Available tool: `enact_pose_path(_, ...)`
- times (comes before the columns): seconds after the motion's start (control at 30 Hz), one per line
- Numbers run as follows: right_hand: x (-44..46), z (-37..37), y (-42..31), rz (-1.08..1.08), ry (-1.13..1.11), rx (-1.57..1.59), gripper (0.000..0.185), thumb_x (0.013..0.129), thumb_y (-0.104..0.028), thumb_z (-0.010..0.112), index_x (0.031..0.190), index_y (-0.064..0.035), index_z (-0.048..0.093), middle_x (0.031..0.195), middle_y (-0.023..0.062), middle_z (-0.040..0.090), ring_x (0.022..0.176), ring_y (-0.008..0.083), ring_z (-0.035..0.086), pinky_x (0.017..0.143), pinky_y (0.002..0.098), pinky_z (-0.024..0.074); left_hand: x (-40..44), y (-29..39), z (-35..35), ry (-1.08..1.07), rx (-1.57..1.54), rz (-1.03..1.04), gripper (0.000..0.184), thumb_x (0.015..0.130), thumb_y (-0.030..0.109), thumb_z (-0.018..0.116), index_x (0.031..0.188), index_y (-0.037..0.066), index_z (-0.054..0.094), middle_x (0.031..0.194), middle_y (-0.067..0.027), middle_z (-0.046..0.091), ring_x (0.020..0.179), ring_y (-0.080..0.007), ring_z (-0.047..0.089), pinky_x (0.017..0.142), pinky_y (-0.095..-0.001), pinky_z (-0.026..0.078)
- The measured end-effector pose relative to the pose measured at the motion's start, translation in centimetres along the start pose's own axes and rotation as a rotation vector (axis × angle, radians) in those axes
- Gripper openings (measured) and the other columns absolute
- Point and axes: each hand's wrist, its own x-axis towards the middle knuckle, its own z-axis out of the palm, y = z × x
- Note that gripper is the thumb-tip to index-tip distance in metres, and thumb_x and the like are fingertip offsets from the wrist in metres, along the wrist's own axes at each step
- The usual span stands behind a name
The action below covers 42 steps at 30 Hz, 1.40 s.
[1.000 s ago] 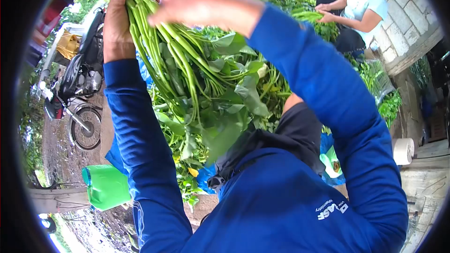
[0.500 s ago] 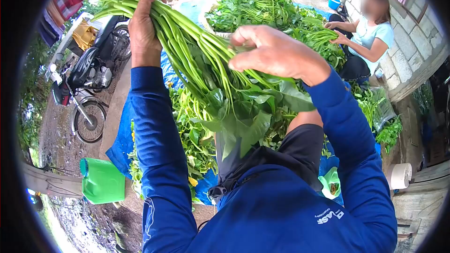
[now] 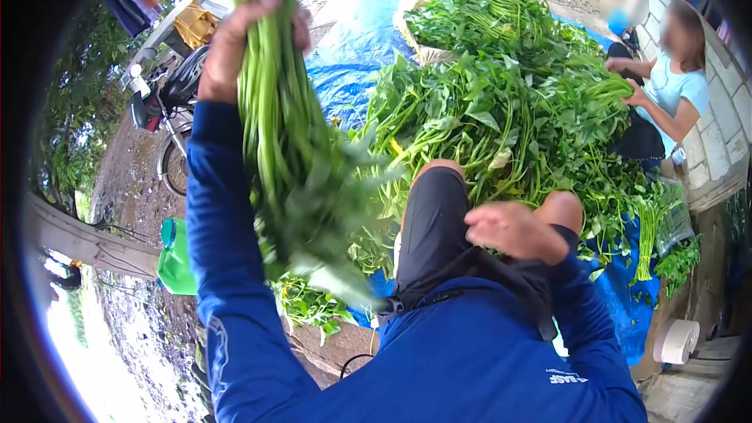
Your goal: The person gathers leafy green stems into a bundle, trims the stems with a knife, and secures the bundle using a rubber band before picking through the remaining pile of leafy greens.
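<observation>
My left hand (image 3: 249,35) is raised at the upper left, wrapped round a thick bunch of leafy greens (image 3: 274,102) that looks like water spinach. Its long stems point up past my fist, and the leaves hang below, blurred by motion. Over my lap, my right hand (image 3: 517,231) is held with fingers stretched to the left, slightly smeared, nothing visible in them. Beyond my knees lies a large pile of the same greens (image 3: 478,117) on a blue tarp (image 3: 360,47).
A co-worker (image 3: 674,86) sits at the right by a block wall, holding greens. At the left are a green jug (image 3: 178,258) and a parked motorcycle (image 3: 176,94). A small tied bunch (image 3: 647,235) lies at the right, near a pale roll-shaped object (image 3: 677,341).
My left hand has swung the bunch so that it hangs more upright, at the left. My right hand has left the stems and dropped to above my lap. The view has shifted right.
</observation>
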Motion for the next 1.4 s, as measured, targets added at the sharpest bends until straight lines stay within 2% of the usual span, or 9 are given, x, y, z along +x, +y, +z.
enact_pose_path(0.2,-1.5,1.9,-4.2,0.037,0.192,0.443,0.023,0.097,-0.019,0.082,0.105,0.0014,0.076,0.087,0.0074,0.075,0.079,0.0112,0.066,0.072,0.0294,0.0536,-10.6,-15.1,14.0,-0.122,-0.171,-0.867,0.043,0.089,0.032,0.079,0.112,-0.004,0.077,0.095,-0.0152,0.076,0.085,-0.0273,0.076,0.083,-0.0374,0.062)
enact_pose_path(0.4,-1.8,6.8,-3.3,0.089,0.371,0.45,0.03,0.096,-0.025,0.082,0.105,0.0038,0.076,0.088,0.0116,0.078,0.079,0.0149,0.072,0.075,0.0331,0.0566,-11.5,-20.0,20.8,0.065,-0.49,-0.757,0.062,0.091,0.024,0.083,0.141,-0.002,0.058,0.106,-0.0145,0.073,0.089,-0.0251,0.073,0.084,-0.0397,0.061)
enact_pose_path(0.53,-1.2,7.5,-2.8,0.108,0.456,0.512,0.032,0.096,-0.027,0.083,0.1,0.0038,0.074,0.086,0.0024,0.074,0.076,0.0104,0.065,0.069,0.03,0.0527,-11.5,-20.2,21.3,0.079,-0.493,-0.816,0.064,0.092,0.024,0.085,0.145,0.001,0.057,0.118,-0.0098,0.068,0.102,-0.0227,0.071,0.091,-0.0386,0.059)
enact_pose_path(0.73,-1.1,6.9,-2.1,0.231,0.383,0.703,0.031,0.097,-0.023,0.08,0.102,0.0067,0.077,0.082,0.0101,0.076,0.073,0.0141,0.07,0.067,0.0326,0.0544,-12.0,-20.1,21.0,-0.048,-0.566,-0.841,0.069,0.094,0.026,0.086,0.149,-0.001,0.054,0.127,-0.0089,0.069,0.105,-0.0192,0.069,0.095,-0.0337,0.055)
enact_pose_path(0.83,-1.8,4.0,0.1,0.023,0.213,0.478,0.031,0.097,-0.025,0.082,0.099,0.0053,0.077,0.081,0.0074,0.074,0.069,0.0121,0.068,0.062,0.0305,0.0529,-11.7,-20.5,20.4,-0.08,-0.399,-0.853,0.058,0.089,0.025,0.083,0.135,-0.003,0.06,0.108,-0.0124,0.071,0.092,-0.0229,0.07,0.084,-0.0353,0.058)
enact_pose_path(0.9,-1.7,2.6,1.7,0.218,0.314,0.793,0.036,0.097,-0.033,0.084,0.101,0.002,0.076,0.077,0.0029,0.07,0.067,0.0091,0.066,0.059,0.0249,0.0524,-12.0,-20.7,20.2,-0.046,-0.329,-0.838,0.051,0.085,0.027,0.081,0.124,0.0,0.064,0.093,-0.0116,0.069,0.08,-0.0228,0.066,0.073,-0.035,0.055)
enact_pose_path(1.13,3.2,2.0,1.6,0.183,0.439,0.796,0.036,0.098,-0.035,0.084,0.102,-0.0014,0.075,0.075,0.0012,0.067,0.061,0.0065,0.061,0.052,0.0237,0.0476,-13.8,-23.6,18.4,0.073,-0.654,-0.888,0.052,0.082,0.024,0.081,0.125,0.0,0.066,0.098,-0.0112,0.07,0.083,-0.0228,0.068,0.075,-0.0336,0.058)
enact_pose_path(1.27,5.3,2.3,1.9,0.167,0.39,0.923,0.032,0.098,-0.026,0.084,0.104,0.0032,0.073,0.076,0.0026,0.068,0.059,0.0079,0.059,0.048,0.0254,0.0409,-13.7,-24.2,17.7,0.074,-0.562,-0.81,0.064,0.078,0.041,0.082,0.123,0.002,0.061,0.092,-0.0138,0.066,0.083,-0.0284,0.069,0.077,-0.0435,0.06)
enact_pose_path(1.4,6.2,2.7,2.3,0.086,0.36,0.981,0.028,0.102,-0.022,0.08,0.113,0.0029,0.074,0.084,0.0024,0.071,0.065,0.0053,0.061,0.056,0.0231,0.0472,-13.8,-25.1,17.2,0.097,-0.596,-0.824,0.067,0.079,0.042,0.082,0.128,0.002,0.061,0.095,-0.0145,0.068,0.084,-0.0294,0.07,0.078,-0.0444,0.062)
